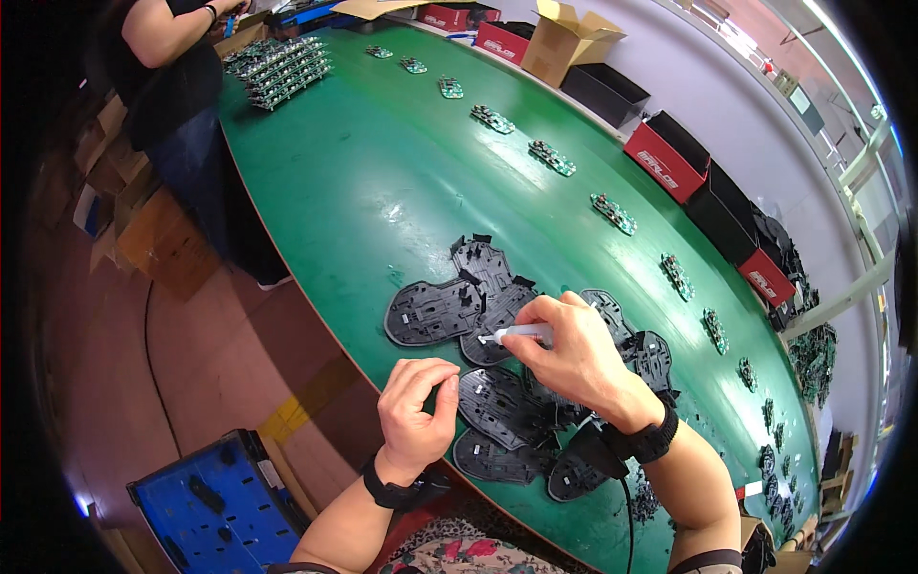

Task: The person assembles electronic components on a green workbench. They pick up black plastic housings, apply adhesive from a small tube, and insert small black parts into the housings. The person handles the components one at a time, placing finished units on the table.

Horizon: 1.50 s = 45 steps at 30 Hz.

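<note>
My right hand (580,354) is closed around a white tube-like applicator (526,332), whose narrow tip points left, over a black plastic shell (486,346). Several similar shells with moulded ribs lie in a cluster, among them one at the far left (430,314) and one nearer me (502,407). My left hand (419,411) hovers beside this cluster by the table edge. Its fingers are curled in with the thumb near them, and whatever may be inside is hidden. Both wrists wear black bands.
A row of green circuit boards (613,213) runs along the green table (354,172). Stacked boards (282,72) stand at the far left, near another person (177,48). Red and black boxes (666,158) and a cardboard box (569,43) line the wall. A blue crate (206,502) sits lower left.
</note>
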### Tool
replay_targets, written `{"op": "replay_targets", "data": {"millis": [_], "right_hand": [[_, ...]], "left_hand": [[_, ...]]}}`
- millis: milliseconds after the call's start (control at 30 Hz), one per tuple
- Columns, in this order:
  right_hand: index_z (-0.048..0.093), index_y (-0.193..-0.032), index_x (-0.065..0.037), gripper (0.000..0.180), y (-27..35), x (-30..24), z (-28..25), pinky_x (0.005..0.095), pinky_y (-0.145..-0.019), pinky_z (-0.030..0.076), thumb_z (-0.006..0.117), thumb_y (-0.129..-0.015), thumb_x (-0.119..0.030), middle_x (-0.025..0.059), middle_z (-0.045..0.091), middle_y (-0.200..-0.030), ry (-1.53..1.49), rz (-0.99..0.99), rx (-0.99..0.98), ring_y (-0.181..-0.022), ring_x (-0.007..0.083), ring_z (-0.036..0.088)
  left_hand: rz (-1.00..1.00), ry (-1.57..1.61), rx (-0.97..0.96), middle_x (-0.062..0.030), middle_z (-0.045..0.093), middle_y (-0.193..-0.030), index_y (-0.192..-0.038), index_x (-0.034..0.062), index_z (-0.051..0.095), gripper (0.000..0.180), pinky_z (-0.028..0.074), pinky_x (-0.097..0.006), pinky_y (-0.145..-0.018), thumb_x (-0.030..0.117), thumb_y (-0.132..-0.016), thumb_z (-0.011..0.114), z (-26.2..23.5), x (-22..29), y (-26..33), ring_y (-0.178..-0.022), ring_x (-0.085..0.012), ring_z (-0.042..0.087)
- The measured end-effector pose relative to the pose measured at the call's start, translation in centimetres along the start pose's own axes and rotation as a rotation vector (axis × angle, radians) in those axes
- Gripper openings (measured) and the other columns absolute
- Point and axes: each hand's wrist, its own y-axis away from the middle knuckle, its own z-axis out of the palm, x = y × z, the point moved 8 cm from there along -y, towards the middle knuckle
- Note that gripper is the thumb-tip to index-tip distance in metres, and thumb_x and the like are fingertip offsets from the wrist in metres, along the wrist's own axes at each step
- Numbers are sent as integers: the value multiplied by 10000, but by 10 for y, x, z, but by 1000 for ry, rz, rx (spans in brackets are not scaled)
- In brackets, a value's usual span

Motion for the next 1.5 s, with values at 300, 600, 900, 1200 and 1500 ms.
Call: {"op": "replay_targets", "data": {"millis": [300,600,900,1200,1500], "right_hand": [[660,-861,11,303,2,5,3,438,-703,483,711,-773,-275,205,622,-735,11,-1,18,-778,353,589],[654,-832,7,271,-19,-42,16,431,-695,484,706,-773,-252,183,631,-703,-71,-96,62,-768,339,593],[651,-801,28,272,-44,-61,43,437,-695,493,710,-761,-235,187,632,-657,-33,-214,57,-742,357,598],[655,-827,22,277,-40,-50,31,436,-708,493,703,-772,-245,198,635,-703,-99,-132,64,-767,356,598],[673,-889,1,297,10,-2,-66,408,-725,507,726,-780,-271,216,632,-825,-140,24,251,-782,350,631]], "left_hand": [[6,-1,-4,-114,675,-871,-858,5,669,67,495,-330,-722,-10,-795,653,1,0,-1,-789,-250,626],[27,20,29,-119,668,-858,-857,-1,657,127,502,-338,-701,-70,-751,646,-4,1,-1,-778,-267,634],[20,6,29,-124,666,-854,-857,-18,649,151,499,-334,-686,-84,-722,637,-3,-2,-2,-763,-273,629],[16,-1,23,-121,667,-859,-850,-3,658,107,499,-338,-693,-52,-756,643,-2,-1,-3,-771,-280,628],[-32,14,-38,-103,677,-894,-880,-13,673,78,491,-293,-735,-40,-816,638,-2,-6,-2,-808,-191,622]]}}
